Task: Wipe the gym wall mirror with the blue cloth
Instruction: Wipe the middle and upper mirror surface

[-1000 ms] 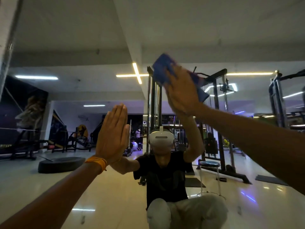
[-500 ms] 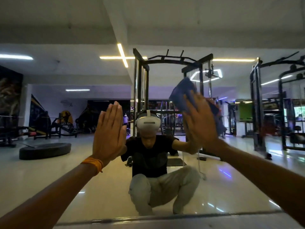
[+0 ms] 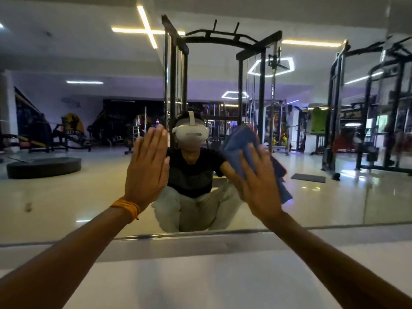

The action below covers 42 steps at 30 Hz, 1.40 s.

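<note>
The gym wall mirror (image 3: 66, 197) fills most of the view and reflects the gym hall and a crouching person. My right hand (image 3: 259, 182) presses the blue cloth (image 3: 239, 141) flat against the glass with straight fingers, low on the mirror and right of centre. The cloth sticks out above my fingers and hangs down on the right. My left hand (image 3: 148, 169) lies flat on the glass left of centre, fingers straight and together. An orange band (image 3: 126, 207) circles that wrist.
The mirror's bottom edge (image 3: 200, 234) runs across the view, with a pale ledge and floor (image 3: 200, 282) below it. A vertical seam (image 3: 386, 108) between mirror panels stands at the right. Reflected racks and a cable machine show in the glass.
My right hand has swept the blue cloth down the glass from high up to the lower part. The view has tilted down and the mirror's bottom edge has come into sight. My left hand stays flat.
</note>
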{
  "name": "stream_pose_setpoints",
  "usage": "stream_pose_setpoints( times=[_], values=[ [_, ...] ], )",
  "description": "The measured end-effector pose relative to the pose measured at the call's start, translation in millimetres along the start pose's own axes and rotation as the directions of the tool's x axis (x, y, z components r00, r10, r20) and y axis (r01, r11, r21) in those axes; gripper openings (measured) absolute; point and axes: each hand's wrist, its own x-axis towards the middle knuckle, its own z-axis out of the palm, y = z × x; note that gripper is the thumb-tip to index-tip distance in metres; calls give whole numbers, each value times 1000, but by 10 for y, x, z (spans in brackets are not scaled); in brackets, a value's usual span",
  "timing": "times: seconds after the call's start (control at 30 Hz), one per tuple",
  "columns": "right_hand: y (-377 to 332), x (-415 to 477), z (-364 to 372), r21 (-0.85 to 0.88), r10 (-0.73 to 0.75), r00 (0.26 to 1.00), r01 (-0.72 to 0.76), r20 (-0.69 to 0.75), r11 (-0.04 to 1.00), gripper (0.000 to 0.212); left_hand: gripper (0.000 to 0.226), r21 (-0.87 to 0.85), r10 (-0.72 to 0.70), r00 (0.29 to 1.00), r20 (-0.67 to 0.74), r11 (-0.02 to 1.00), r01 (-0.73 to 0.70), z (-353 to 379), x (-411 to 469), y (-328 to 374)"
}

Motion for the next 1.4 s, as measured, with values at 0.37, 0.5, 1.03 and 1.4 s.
stream_pose_setpoints(
  times=[0.37, 0.5, 1.03, 1.4],
  values=[
    [764, -443, -276, 214, 266, 951, -230, -158, 949, 53, 62, -29, 103, 992, 79, 994, -101, 238, -169, 777],
    [165, -875, 85, 126, 68, 998, -66, -12, 990, 75, 63, 4, 12, 997, 71, 1000, -12, 406, -166, 1059],
    [466, -1105, -136, 185, -183, 948, 137, 260, 973, 65, 61, -187, -110, 978, 176, 972, 143, 187, -454, 1292],
    [62, -1224, -989, 622, 119, 757, -606, 643, 496, 41, 32, -593, -235, 868, 437, 651, 474, -44, -1074, 1658]
  ],
)
